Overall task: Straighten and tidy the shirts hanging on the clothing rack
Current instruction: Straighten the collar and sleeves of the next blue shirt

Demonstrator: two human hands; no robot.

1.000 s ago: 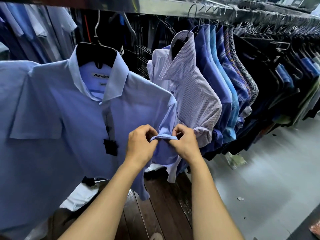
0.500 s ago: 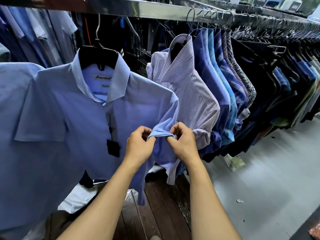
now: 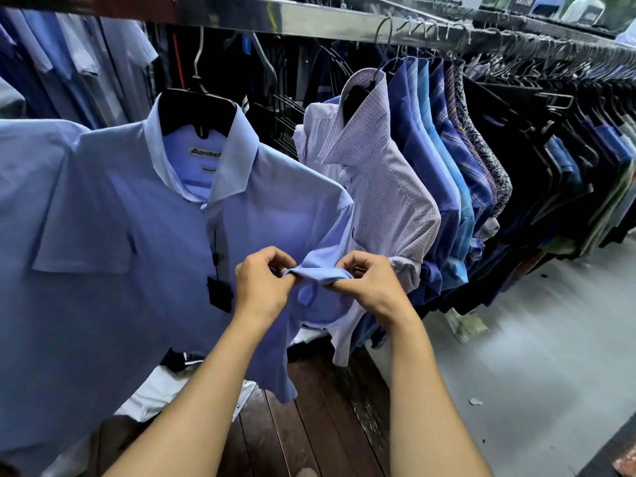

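At the centre of the frame, 2 hands meet on the folded sleeve hem (image 3: 318, 270) of a light blue shirt (image 3: 137, 235). The left hand (image 3: 265, 287) has its fingers curled and pinches the hem's left end. The right hand (image 3: 373, 287), fingers also curled, pinches the right end, so the fold lies stretched between them.

The shirt fills the left half of the frame, front facing the camera, on a black hanger (image 3: 196, 108) hooked to the metal rail (image 3: 309, 22) across the top. A black tag (image 3: 219, 293) dangles on its placket, just left of the left hand.

Just right of it hangs a lilac checked shirt (image 3: 385, 194), turned sideways. Beyond that is a packed row of blue shirts (image 3: 423, 166), then dark garments (image 3: 550, 166) running to the upper right. Dark wooden boards (image 3: 309, 425) lie at the bottom centre, beside a grey floor (image 3: 533, 356) at lower right.
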